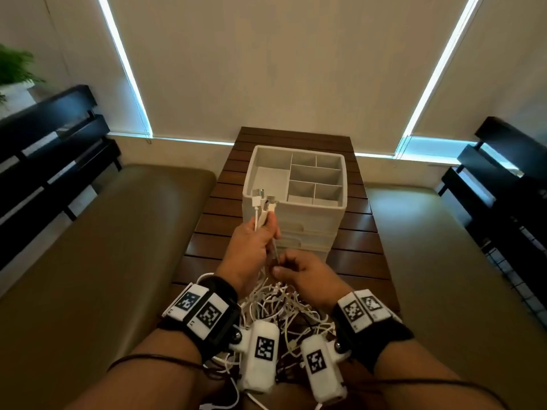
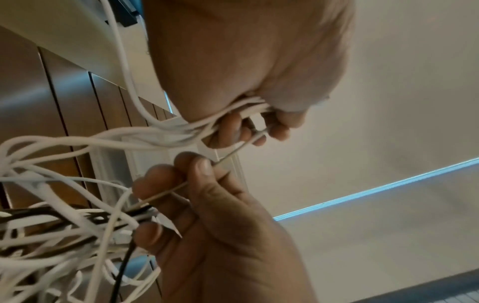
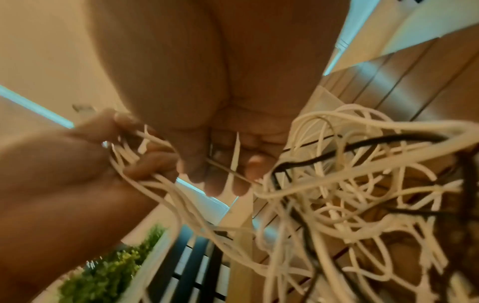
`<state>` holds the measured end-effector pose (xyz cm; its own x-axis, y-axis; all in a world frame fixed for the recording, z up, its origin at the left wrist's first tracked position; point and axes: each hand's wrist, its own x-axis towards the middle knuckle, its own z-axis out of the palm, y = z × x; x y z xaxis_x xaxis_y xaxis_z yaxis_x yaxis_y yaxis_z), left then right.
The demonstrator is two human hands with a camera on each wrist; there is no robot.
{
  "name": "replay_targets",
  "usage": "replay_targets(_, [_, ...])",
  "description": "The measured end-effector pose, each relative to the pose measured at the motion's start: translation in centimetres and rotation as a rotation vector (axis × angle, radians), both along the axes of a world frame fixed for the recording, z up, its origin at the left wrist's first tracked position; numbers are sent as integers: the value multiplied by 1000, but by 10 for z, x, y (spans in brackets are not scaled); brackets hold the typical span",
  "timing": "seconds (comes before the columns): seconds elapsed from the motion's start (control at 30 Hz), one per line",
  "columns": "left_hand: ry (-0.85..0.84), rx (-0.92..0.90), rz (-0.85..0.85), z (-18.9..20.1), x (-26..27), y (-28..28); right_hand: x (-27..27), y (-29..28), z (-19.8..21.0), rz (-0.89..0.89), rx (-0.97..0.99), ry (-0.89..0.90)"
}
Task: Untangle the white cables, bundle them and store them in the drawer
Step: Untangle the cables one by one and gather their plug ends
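My left hand (image 1: 259, 232) is raised in front of the organizer and grips several white cable ends (image 1: 263, 204), connectors pointing up. Its fingers (image 2: 228, 131) curl round the gathered strands. Just below it, my right hand (image 1: 285, 269) pinches one thin strand (image 2: 233, 152) stretched taut between both hands, held between thumb and fingertips (image 3: 197, 170). The rest of the white cables (image 1: 281, 306) lie as a loose tangle (image 3: 362, 184) on the table's near end, between my wrists, with a black cable (image 3: 324, 141) threaded through. The white organizer (image 1: 340, 202) has open top compartments and drawer fronts (image 1: 307, 236) below.
The organizer stands mid-way along a narrow dark slatted wooden table (image 1: 355, 261). Padded benches (image 1: 103, 247) run along both sides, with black slatted backrests (image 1: 44, 161) behind them. A green plant (image 1: 14, 66) sits far left. Closed blinds cover the window ahead.
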<state>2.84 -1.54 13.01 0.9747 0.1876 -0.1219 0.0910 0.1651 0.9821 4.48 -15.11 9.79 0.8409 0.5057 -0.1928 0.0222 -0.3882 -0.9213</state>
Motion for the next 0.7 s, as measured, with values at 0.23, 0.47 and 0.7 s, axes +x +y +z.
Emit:
replay_targets(0.23, [33, -196, 155, 14, 1, 9, 12, 5, -24, 126, -308, -283])
replay_targets(0.47, [-297, 357, 190, 79, -24, 56, 36, -14, -25, 171, -507, -311])
replay_targets(0.7, [-164, 586, 169, 75, -15, 64, 35, -7, 20, 53, -310, -328])
